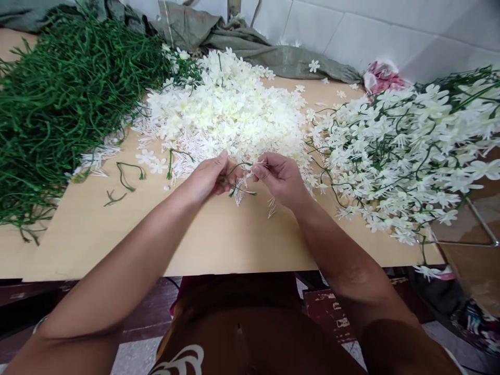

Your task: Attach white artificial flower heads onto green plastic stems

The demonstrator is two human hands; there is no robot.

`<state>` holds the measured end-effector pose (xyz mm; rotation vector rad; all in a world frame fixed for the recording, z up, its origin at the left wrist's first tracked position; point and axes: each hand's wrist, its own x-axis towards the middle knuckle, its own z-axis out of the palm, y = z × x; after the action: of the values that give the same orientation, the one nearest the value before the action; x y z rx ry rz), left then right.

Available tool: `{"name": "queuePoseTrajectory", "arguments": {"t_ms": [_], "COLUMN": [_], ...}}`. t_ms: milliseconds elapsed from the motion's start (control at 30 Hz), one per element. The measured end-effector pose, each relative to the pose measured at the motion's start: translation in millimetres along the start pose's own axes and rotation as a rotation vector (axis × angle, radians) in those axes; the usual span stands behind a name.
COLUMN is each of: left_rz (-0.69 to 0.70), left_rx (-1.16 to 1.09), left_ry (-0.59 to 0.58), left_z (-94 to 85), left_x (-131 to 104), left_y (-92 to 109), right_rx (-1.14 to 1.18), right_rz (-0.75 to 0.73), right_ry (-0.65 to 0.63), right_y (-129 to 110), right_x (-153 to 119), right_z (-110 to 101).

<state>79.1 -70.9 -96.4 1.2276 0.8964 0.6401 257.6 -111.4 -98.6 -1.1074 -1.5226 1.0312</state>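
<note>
My left hand (219, 176) is closed around a branched green plastic stem (238, 166), whose thin arms reach out to the right. Close by on the right, my right hand (278, 176) pinches a small white stamen piece (262, 164) at the tip of one stem arm. Whether the two are joined, I cannot tell. White artificial flowers (242, 109) lie heaped just behind both hands, with white stamens (191, 148) along the near edge of the heap.
Loose green stems (78, 88) form a large pile on the left. At the right lie assembled flower sprays (394, 151) with green stems. Grey cloth (289, 60) runs along the tiled wall (351, 31). A few stray stems (127, 174) rest on the table (234, 245).
</note>
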Motion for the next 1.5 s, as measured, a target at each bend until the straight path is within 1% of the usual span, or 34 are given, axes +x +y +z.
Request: {"name": "queuePoseTrajectory", "arguments": {"t_ms": [100,167,233,267,333,400,533,600,633,700,767,800,833,900,967,1100,1200,1267,1400,1433,1500], "left_rz": [-0.236,-0.305,-0.283,-0.257,-0.208,-0.17,-0.103,-0.085,-0.077,-0.059,-0.042,-0.042,-0.045,-0.058,-0.079,-0.148,-0.116,-0.058,0.005,0.008,0.007], "left_rx": [-0.118,-0.173,-0.226,-0.25,-0.282,-0.288,-0.296,-0.321,-0.341,-0.379,-0.387,-0.371,-0.351,-0.327,-0.33,-0.281,-0.171,-0.074,0.102,0.128,0.16], "left_ry": [-0.105,-0.185,-0.227,-0.236,-0.232,-0.203,-0.062,-0.009,0.005,0.022,0.048,0.066,0.088,0.121,0.134,0.141,0.121,0.084,-0.005,-0.015,-0.007], "left_z": [-4.4,-6.3,-7.6,-8.1,-9.2,-9.8,-8.1,-6.3,-5.5,-4.7,-4.5,-4.5,-4.4,-4.0,-3.3,-2.7,-0.6,2.6,9.9,11.1,12.3], "left_x": [-1,-2,-4,-5,-5,-4,-3,-3,-3,-3,-3,-3,-3,-4,-6,-7,-9,-11,-13,-12,-11], "left_y": [4,5,5,5,5,6,8,10,11,12,14,14,15,17,18,17,16,17,17,15,12], "right_rx": [-0.142,-0.288,-0.421,-0.473,-0.56,-0.641,-0.752,-0.783,-0.789,-0.774,-0.742,-0.735,-0.741,-0.783,-0.855,-0.97,-0.916,-0.819,-0.679,-0.665,-0.665], "right_rz": [-0.144,-0.295,-0.444,-0.495,-0.539,-0.535,-0.517,-0.487,-0.465,-0.411,-0.358,-0.336,-0.315,-0.285,-0.268,-0.266,-0.273,-0.244,-0.061,-0.026,0.002], "right_ry": [-0.011,-0.062,-0.145,-0.184,-0.243,-0.268,-0.255,-0.261,-0.281,-0.361,-0.434,-0.441,-0.423,-0.334,-0.277,-0.339,-0.314,-0.237,0.009,0.047,0.06], "right_y": [-9,-16,-22,-24,-27,-28,-27,-28,-30,-33,-36,-37,-37,-32,-24,-6,-1,-1,-2,0,5], "right_x": [-2,-4,-7,-9,-13,-19,-32,-38,-42,-49,-55,-57,-59,-63,-64,-62,-54,-46,-25,-19,-8], "right_z": [-7,-10,-12,-12,-12,-12,-11,-12,-13,-17,-24,-29,-34,-42,-44,-34,-32,-38,-50,-51,-48]}}
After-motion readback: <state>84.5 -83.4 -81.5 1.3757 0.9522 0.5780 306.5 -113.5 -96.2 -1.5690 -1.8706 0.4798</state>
